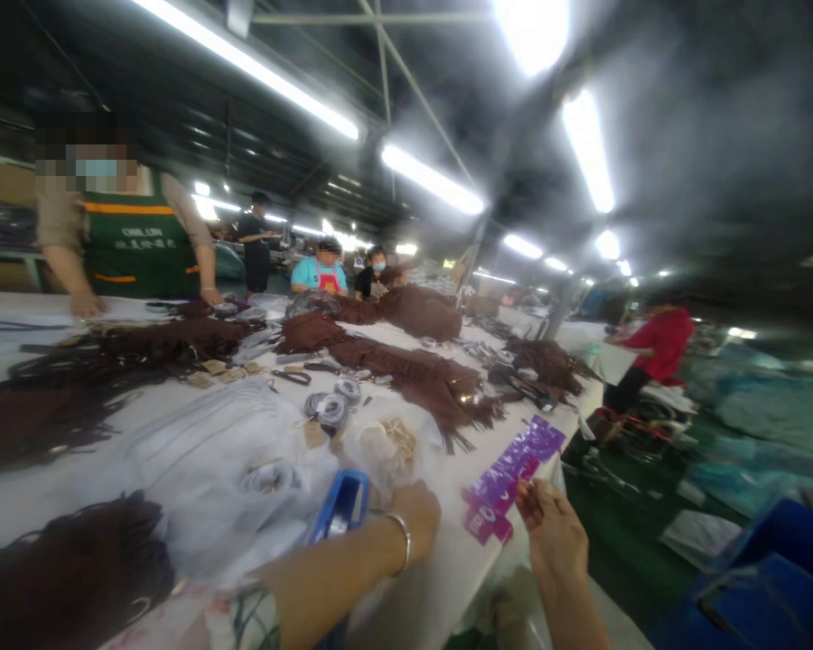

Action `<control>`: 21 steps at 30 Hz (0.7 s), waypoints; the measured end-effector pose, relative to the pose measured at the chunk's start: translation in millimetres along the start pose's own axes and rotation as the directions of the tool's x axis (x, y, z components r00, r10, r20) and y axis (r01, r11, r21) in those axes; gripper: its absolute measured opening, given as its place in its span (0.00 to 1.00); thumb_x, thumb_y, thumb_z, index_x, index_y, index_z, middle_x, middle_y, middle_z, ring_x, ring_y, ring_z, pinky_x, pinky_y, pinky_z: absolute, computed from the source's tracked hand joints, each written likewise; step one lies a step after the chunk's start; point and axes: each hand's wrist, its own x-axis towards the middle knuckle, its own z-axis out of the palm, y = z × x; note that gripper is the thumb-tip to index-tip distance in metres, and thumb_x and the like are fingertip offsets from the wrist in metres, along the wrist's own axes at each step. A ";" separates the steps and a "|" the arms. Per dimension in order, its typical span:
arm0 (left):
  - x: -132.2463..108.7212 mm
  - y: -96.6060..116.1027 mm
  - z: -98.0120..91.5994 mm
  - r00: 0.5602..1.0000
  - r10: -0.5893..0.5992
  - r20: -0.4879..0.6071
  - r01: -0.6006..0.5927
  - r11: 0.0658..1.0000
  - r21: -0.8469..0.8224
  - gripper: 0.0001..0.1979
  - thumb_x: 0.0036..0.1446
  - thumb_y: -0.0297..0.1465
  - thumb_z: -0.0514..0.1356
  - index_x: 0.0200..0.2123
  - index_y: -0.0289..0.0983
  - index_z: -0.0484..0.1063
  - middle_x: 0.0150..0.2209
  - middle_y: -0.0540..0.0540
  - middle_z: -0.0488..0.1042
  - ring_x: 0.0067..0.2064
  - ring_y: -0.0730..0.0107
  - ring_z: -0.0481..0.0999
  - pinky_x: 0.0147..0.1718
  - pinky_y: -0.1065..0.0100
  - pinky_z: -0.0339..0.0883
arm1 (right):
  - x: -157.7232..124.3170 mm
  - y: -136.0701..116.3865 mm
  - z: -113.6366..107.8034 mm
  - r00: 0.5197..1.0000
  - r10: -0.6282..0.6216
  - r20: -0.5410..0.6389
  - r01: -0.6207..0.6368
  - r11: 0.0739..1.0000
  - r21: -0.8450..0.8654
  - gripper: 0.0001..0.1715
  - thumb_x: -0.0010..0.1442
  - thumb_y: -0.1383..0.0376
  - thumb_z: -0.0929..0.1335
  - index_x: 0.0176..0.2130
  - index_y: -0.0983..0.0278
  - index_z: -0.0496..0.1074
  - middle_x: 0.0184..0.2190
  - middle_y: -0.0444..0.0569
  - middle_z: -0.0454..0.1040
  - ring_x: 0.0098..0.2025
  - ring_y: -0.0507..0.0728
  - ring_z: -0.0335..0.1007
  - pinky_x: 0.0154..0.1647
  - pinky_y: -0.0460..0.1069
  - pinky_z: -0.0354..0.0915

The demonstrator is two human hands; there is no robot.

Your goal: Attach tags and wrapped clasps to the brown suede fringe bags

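My left hand (416, 519), with a silver bracelet at its wrist, is closed low over the white table (406, 596). Its fingertips are turned away, so what they hold, if anything, is hidden. Just left of it lie a blue tape dispenser (342, 506) and a clear plastic bag (372, 442) with beige cord. At the table's right edge, my right hand (556, 528) has its fingers curled together beside purple printed labels (515, 469). Those fingers overlap the labels' near side in view; whether they grip one I cannot tell.
Brown fringed bags (393, 361) and coiled grey straps (329, 408) cover much of the table. A brown fringed piece (74, 578) lies front left. Across the table stands a person in a green apron (139, 235). Blue bins (765, 578) stand at lower right.
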 end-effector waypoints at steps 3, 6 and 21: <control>-18.9 7.5 -23.4 0.990 -0.064 -0.124 0.030 0.967 -0.254 0.17 0.53 0.35 0.64 0.43 0.30 0.74 0.40 0.32 0.74 0.47 0.45 0.75 0.44 0.54 0.68 | -33.1 -4.6 35.6 0.991 0.016 0.135 -0.021 0.999 0.039 0.22 0.45 0.57 0.79 0.35 0.64 0.72 0.30 0.44 0.79 0.31 0.51 0.77 0.34 0.44 0.74; -48.4 8.3 -52.9 0.979 -0.113 -0.168 0.001 0.831 -0.556 0.26 0.58 0.41 0.57 0.55 0.30 0.66 0.31 0.43 0.73 0.30 0.63 0.75 0.29 0.66 0.69 | -73.5 -5.2 70.9 0.960 0.063 0.273 -0.079 0.996 0.046 0.24 0.45 0.55 0.80 0.36 0.64 0.72 0.31 0.45 0.80 0.31 0.50 0.77 0.34 0.43 0.74; -267.4 -94.6 -132.2 0.821 -0.449 -0.354 -0.051 0.558 -0.828 0.14 0.56 0.39 0.54 0.31 0.33 0.71 0.21 0.51 0.68 0.16 0.74 0.67 0.16 0.74 0.55 | -260.0 1.5 213.5 0.644 -0.070 0.762 0.484 0.808 -0.335 0.26 0.56 0.48 0.72 0.47 0.62 0.74 0.29 0.43 0.74 0.26 0.51 0.66 0.25 0.44 0.65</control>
